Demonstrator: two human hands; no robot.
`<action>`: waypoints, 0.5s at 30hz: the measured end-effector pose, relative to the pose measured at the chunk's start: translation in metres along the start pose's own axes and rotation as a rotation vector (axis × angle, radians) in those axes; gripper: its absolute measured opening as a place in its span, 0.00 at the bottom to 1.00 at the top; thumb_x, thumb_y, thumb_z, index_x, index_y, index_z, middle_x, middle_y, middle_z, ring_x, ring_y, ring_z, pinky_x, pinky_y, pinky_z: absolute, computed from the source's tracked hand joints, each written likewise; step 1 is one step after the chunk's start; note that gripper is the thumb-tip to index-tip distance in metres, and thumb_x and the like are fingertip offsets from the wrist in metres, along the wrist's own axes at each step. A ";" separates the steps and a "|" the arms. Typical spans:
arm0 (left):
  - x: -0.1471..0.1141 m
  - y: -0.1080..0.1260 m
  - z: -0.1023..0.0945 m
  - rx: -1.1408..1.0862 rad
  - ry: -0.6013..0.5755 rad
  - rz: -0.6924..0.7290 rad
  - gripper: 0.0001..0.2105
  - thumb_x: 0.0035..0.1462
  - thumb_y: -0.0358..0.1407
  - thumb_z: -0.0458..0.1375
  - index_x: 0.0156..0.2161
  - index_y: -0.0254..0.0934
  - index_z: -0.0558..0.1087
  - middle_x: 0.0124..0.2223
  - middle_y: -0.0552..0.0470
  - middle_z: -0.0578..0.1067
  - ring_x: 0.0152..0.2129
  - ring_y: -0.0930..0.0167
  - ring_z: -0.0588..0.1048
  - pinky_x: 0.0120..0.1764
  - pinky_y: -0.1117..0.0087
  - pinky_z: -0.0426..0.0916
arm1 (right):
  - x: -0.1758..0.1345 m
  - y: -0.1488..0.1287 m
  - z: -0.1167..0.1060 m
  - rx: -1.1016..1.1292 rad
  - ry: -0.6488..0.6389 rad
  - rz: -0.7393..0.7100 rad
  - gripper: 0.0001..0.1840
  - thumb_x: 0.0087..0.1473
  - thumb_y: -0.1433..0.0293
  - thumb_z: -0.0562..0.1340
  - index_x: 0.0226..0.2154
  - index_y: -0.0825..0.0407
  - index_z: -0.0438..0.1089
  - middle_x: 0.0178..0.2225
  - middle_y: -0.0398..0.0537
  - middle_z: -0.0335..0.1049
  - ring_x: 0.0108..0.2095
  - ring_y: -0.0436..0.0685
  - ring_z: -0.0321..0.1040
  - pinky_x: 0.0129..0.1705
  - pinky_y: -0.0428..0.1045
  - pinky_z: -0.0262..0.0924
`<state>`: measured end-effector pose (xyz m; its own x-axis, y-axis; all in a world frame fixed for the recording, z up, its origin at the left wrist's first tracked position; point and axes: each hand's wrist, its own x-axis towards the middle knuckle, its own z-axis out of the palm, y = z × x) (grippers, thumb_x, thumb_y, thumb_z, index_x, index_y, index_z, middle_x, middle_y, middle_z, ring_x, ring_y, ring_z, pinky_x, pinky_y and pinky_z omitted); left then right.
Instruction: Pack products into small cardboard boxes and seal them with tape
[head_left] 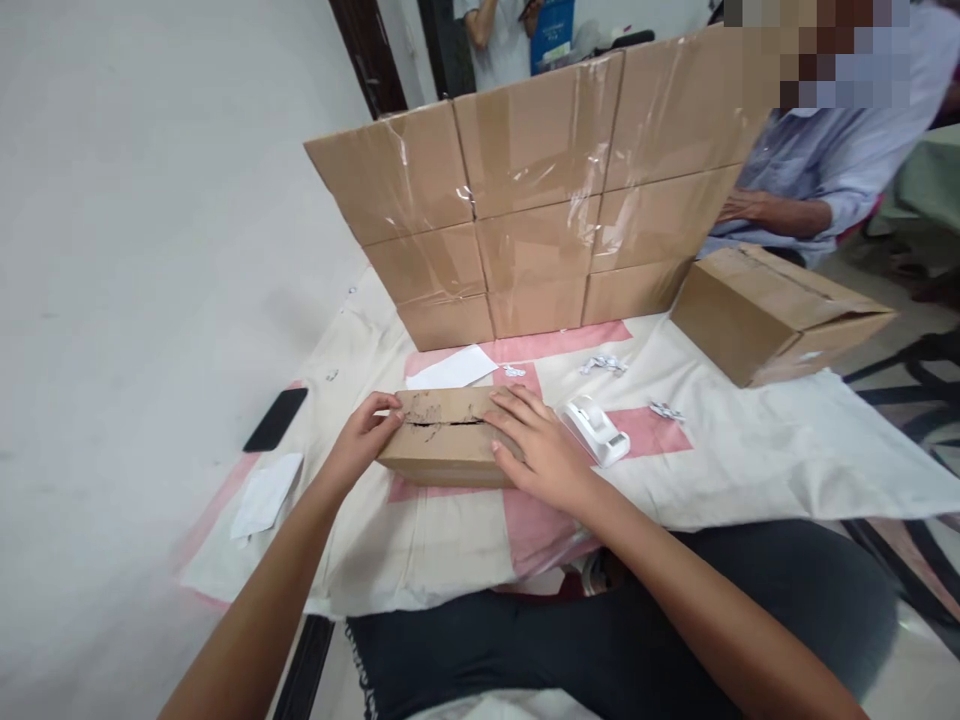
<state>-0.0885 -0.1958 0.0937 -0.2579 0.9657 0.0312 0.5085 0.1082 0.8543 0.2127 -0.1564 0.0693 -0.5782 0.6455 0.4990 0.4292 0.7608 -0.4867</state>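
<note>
A small closed cardboard box (450, 460) lies on the cloth-covered table in front of me, with scribbled dark marks and a narrow dark gap along its top seam. My left hand (369, 430) grips the left end of this box, its fingers curled over the corner. Across the right part of the top, my right hand (536, 440) lies flat with its fingers spread. Just right of that hand stands a white tape dispenser (598, 432). Behind the box are a white sheet of paper (452, 368) and small silvery-white pieces (604, 365).
A tall wall of taped cardboard boxes (536, 190) stands at the table's back. Another cardboard box (772, 310) sits at the right, near a seated person (825, 180). A black phone (276, 420) and a white packet (266, 495) lie at left, beside the wall.
</note>
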 end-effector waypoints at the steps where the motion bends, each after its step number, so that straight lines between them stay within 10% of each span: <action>1: -0.001 0.000 0.002 -0.006 0.014 -0.002 0.22 0.53 0.56 0.62 0.40 0.41 0.68 0.45 0.51 0.73 0.35 0.68 0.73 0.36 0.70 0.66 | 0.000 -0.001 0.001 0.003 -0.002 0.006 0.22 0.66 0.63 0.55 0.58 0.52 0.72 0.66 0.55 0.64 0.71 0.69 0.51 0.71 0.69 0.52; 9: 0.005 0.003 -0.007 -0.027 -0.003 -0.057 0.26 0.49 0.54 0.68 0.46 0.43 0.67 0.50 0.50 0.75 0.42 0.64 0.76 0.39 0.68 0.70 | -0.007 0.015 -0.020 0.230 -0.050 -0.039 0.28 0.69 0.60 0.55 0.67 0.47 0.60 0.69 0.51 0.60 0.72 0.61 0.52 0.72 0.62 0.52; 15: -0.006 0.037 0.012 0.141 0.556 0.324 0.18 0.51 0.39 0.68 0.46 0.44 0.70 0.48 0.51 0.77 0.46 0.59 0.78 0.42 0.58 0.73 | -0.044 0.120 -0.085 0.153 0.304 0.424 0.18 0.65 0.62 0.56 0.53 0.48 0.73 0.55 0.53 0.75 0.53 0.63 0.73 0.54 0.60 0.69</action>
<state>-0.0587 -0.1953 0.1188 -0.4406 0.6926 0.5711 0.7246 -0.1012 0.6817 0.3483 -0.0876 0.0499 -0.1399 0.9014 0.4097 0.4626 0.4253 -0.7779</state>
